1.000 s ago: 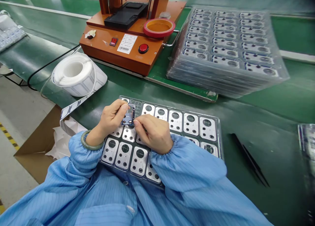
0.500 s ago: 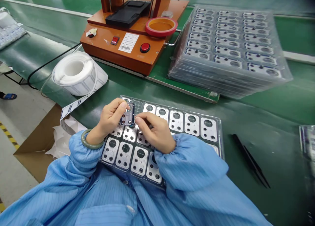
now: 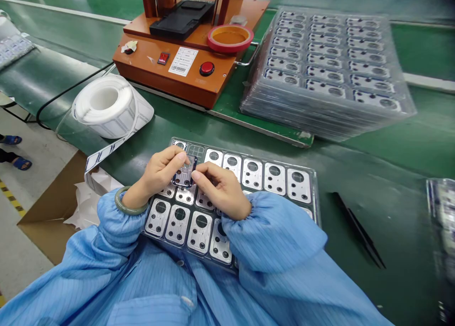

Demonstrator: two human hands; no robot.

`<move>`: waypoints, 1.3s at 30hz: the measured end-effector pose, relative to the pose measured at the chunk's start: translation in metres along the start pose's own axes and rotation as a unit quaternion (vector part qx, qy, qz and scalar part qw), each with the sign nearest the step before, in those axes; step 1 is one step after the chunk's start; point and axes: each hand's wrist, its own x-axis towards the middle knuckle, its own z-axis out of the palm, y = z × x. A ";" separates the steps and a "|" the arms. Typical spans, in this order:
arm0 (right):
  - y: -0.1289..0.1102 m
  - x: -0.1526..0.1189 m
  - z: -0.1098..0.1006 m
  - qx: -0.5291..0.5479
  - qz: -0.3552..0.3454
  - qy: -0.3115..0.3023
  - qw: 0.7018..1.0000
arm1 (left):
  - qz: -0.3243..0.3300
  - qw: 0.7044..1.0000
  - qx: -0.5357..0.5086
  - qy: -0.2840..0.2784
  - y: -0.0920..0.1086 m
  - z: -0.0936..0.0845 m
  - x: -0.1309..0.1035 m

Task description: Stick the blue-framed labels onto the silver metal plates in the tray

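Observation:
A small metal plate with dark edges and round holes [image 3: 185, 173] is raised over the clear tray [image 3: 317, 193]. My left hand [image 3: 161, 173] pinches it by its upper left part. The fingertips of my right hand [image 3: 223, 187] are closed at the plate's right edge; whether they hold it too is hard to tell. Under both hands, the tray carries rows of similar silver plates [image 3: 201, 226], and one pocket [image 3: 196, 150] near its upper left shows no plate.
An orange machine [image 3: 170, 75] with a red tape roll [image 3: 230, 38] stands behind. Stacked trays [image 3: 320, 75] are at the back right, a label roll [image 3: 106, 103] at left, black tweezers [image 3: 359, 230] at right. A cardboard box [image 3: 53, 212] sits lower left; a person's feet [image 3: 21, 163] show far left.
The held plate has come slightly lower and turned a little, and my right fingertips are now at its edge. The view has shifted slightly, and a second foot shows at far left.

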 end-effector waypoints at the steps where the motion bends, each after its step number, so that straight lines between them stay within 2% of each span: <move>1: 0.000 0.000 0.000 0.011 0.007 0.008 1.000 | 0.005 1.000 0.002 -0.016 0.000 0.000 0.000; 6: 0.000 0.001 -0.001 0.026 0.032 0.016 0.999 | 0.012 0.998 0.011 -0.054 0.000 0.000 0.001; 14: 0.002 0.000 0.000 0.026 0.015 0.033 0.999 | 0.018 0.998 0.000 -0.053 -0.002 0.000 0.000; 23: 0.005 -0.004 0.004 -0.038 -0.091 0.109 0.989 | 0.026 0.998 0.022 -0.044 0.001 0.002 0.000; 39: 0.008 -0.001 -0.001 -0.114 -0.139 0.082 0.980 | 0.050 0.997 0.037 -0.041 0.005 0.001 0.002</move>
